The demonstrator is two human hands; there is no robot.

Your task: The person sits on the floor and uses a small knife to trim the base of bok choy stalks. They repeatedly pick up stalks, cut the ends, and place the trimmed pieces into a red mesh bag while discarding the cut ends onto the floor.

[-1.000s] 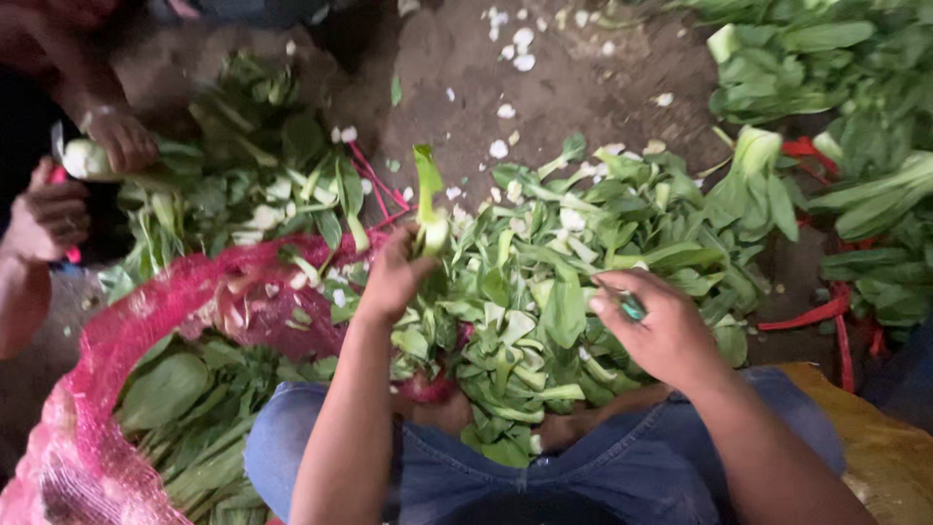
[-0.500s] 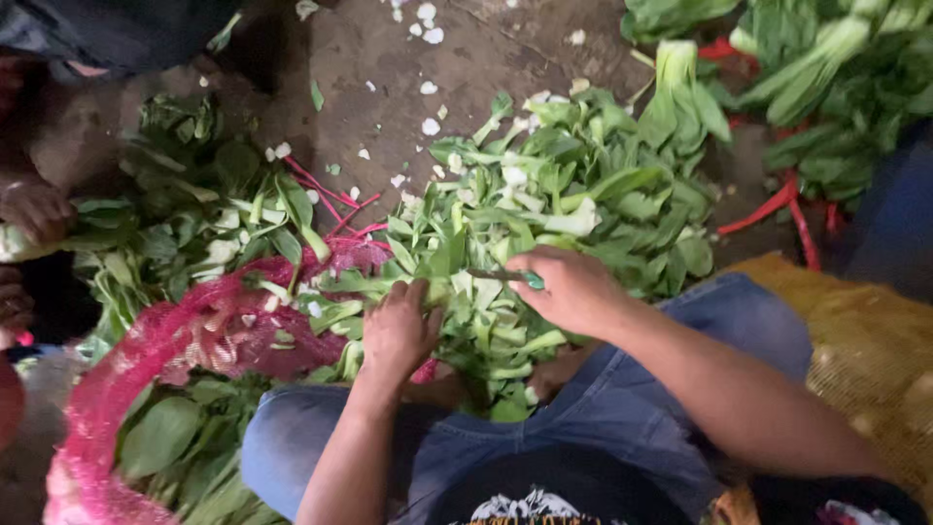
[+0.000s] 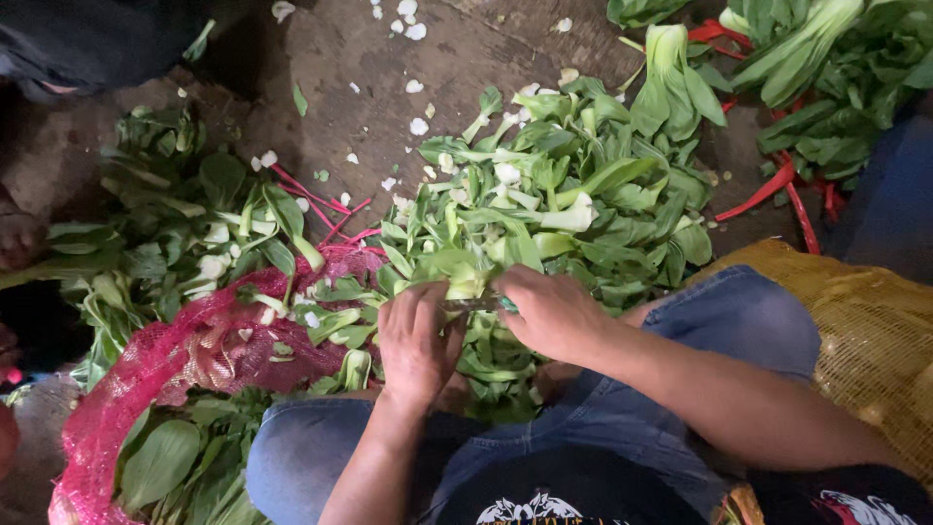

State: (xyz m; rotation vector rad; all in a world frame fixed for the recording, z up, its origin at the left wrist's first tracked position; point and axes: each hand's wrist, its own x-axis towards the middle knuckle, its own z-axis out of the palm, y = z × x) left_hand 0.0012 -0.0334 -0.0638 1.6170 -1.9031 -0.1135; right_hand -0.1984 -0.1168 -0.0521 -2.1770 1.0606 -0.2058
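Note:
My left hand (image 3: 416, 342) grips a head of bok choy (image 3: 459, 275) at its pale base, in front of my knees. My right hand (image 3: 552, 313) holds a small knife with a green handle (image 3: 483, 304), its blade lying across that stem toward my left hand. Both hands rest on the near edge of a big pile of leafy bok choy (image 3: 573, 199) on the ground. My jeans-clad knees (image 3: 719, 321) frame the pile.
A red mesh sack (image 3: 165, 365) lies at the left over more greens (image 3: 185, 233). A yellow mesh sack (image 3: 865, 321) sits at the right. Another pile with red ties (image 3: 777, 185) lies at the top right. White stem scraps dot the dirt floor (image 3: 389, 68). Another person's hand (image 3: 17, 238) shows at far left.
My left hand lowered the raised bok choy down to the pile's near edge. My right hand with the knife moved left to meet it at the stem.

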